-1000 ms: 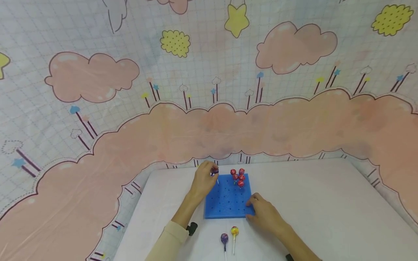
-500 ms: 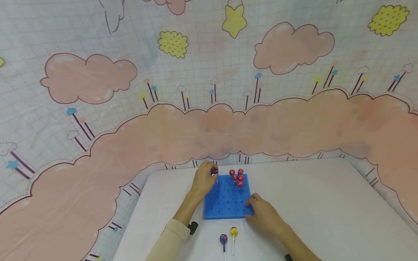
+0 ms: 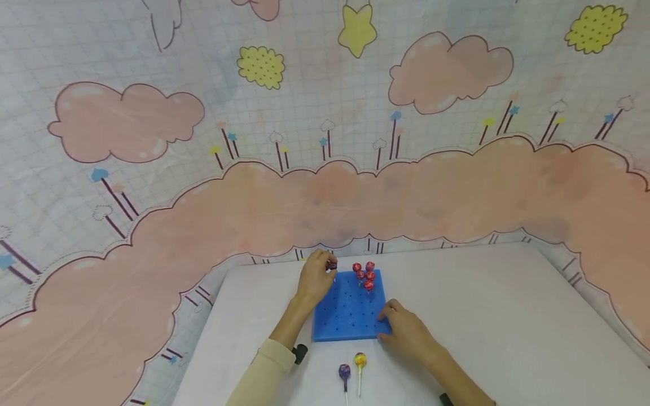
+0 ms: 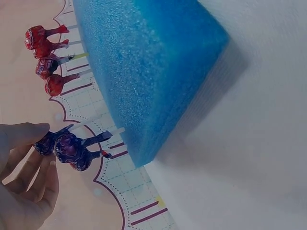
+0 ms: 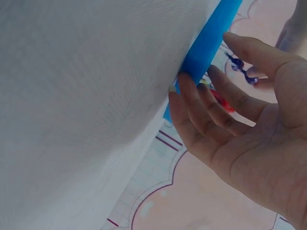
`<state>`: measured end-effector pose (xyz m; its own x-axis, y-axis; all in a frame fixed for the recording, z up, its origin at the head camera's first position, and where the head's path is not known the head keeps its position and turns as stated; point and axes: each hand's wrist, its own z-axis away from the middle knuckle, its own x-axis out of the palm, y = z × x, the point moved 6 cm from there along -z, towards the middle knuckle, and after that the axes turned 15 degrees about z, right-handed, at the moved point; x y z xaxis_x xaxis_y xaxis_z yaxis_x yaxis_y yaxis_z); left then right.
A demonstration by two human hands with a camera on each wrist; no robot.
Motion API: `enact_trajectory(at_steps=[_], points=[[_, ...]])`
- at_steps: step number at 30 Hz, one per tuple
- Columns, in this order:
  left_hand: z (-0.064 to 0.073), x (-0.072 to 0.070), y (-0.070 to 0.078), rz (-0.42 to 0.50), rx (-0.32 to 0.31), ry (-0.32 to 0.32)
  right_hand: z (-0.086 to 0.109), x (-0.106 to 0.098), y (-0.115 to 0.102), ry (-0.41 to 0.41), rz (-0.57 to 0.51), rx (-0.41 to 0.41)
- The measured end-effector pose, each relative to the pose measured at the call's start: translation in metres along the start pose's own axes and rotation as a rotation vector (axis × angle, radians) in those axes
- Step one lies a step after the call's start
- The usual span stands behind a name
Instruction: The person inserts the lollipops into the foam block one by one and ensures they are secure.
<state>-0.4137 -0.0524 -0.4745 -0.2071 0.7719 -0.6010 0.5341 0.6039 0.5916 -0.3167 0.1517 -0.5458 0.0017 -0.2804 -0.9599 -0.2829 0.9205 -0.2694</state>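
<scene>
At the far left corner of a blue foam board (image 3: 350, 309), my left hand (image 3: 316, 277) pinches a purple-wrapped lollipop (image 4: 44, 144) between thumb and fingers. Its stick points toward the board. Right beside it in the left wrist view, other purple lollipops (image 4: 70, 147) stand with their sticks toward the foam. My right hand (image 3: 406, 331) rests at the board's near right corner, fingers loosely bent and thumb apart, against the foam edge (image 5: 201, 48). Red-wrapped lollipops (image 3: 369, 276) stand in a cluster at the board's far right.
On the white table (image 3: 487, 316), a purple lollipop (image 3: 344, 371) and a yellow lollipop (image 3: 360, 360) lie in front of the board. Rows of small holes dot the foam. A cloud-patterned backdrop (image 3: 304, 208) hangs behind the table.
The head view has shifted a little, so everything sits slightly further left. Both hands keep their places at the board, and slightly less of the held lollipop's stick shows.
</scene>
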Motion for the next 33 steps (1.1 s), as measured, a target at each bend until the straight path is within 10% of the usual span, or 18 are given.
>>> enact_trajectory(at_steps=[16, 23, 33], points=[[-0.012, 0.008, -0.008, -0.074, -0.043, -0.164, 0.000, -0.001, 0.000, -0.025, -0.008, 0.018], [-0.013, 0.025, -0.003, -0.352, 0.012, -0.299, 0.000, -0.001, 0.001, -0.015, -0.010, 0.013], [-0.010, 0.040, 0.008, -0.697, 0.195, -0.317, 0.000, 0.001, 0.000, -0.021, 0.000, 0.008]])
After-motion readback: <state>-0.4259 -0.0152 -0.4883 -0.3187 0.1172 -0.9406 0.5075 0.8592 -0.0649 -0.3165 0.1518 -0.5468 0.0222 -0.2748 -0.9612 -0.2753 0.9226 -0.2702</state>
